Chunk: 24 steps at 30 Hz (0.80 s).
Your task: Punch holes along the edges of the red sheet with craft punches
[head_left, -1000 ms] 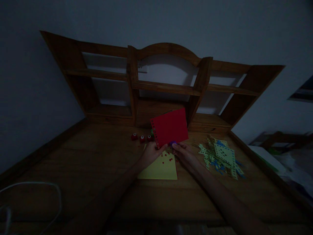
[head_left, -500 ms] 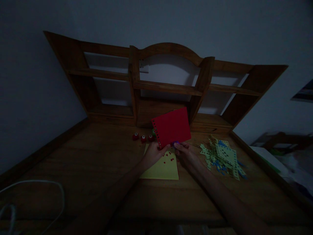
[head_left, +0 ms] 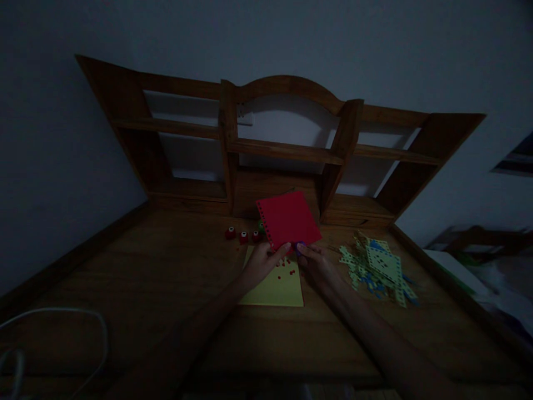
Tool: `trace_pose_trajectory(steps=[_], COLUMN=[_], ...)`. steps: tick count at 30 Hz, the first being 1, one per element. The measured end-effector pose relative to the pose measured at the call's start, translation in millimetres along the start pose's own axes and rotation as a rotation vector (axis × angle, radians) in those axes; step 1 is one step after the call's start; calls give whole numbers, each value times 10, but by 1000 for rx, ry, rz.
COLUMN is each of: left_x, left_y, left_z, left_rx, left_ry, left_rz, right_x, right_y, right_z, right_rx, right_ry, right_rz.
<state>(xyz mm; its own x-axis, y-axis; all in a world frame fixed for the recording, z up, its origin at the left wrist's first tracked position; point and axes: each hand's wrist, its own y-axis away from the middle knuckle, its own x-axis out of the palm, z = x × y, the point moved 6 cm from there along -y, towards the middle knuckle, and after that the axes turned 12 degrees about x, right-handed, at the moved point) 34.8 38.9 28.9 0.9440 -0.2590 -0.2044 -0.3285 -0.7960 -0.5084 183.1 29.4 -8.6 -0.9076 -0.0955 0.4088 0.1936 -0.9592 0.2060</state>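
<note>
My left hand (head_left: 262,263) pinches the lower left corner of a red paper sheet (head_left: 288,220) with a row of punched holes along its left edge. My right hand (head_left: 317,264) is closed on a small purple hole punch (head_left: 298,245) at the sheet's bottom edge. Under both hands lies a yellow sheet (head_left: 278,284) on the wooden desk (head_left: 166,278), sprinkled with small red punched bits (head_left: 286,271).
Three small red punches (head_left: 242,236) and a green one (head_left: 260,225) stand behind the yellow sheet. A heap of punched green and blue paper strips (head_left: 378,265) lies to the right. A wooden shelf unit (head_left: 287,150) backs the desk. A white cable (head_left: 58,339) curls at lower left.
The red sheet has tilted back and lowered slightly toward the desk. Both hands stay in nearly the same spot.
</note>
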Motion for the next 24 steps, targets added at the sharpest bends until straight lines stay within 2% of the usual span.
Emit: trace_pose_trajectory(steps=[5, 10, 14, 21, 24], left_x=[-42, 72, 151, 70, 34], left_y=[7, 67, 101, 122, 121], left_z=[-119, -123, -77, 65, 83], left_rx=[21, -6, 8, -88, -133], left_ry=[23, 73, 76, 10, 5], left_rz=[-40, 95, 167, 60, 24], right_x=[66, 132, 168, 168, 176], right_y=[23, 74, 95, 44, 48], right_z=[22, 52, 40, -33, -38], right_rx=[-26, -41, -30, -18, -24], right_ry=[4, -9, -72, -110, -60], right_rz=[44, 103, 87, 81, 97])
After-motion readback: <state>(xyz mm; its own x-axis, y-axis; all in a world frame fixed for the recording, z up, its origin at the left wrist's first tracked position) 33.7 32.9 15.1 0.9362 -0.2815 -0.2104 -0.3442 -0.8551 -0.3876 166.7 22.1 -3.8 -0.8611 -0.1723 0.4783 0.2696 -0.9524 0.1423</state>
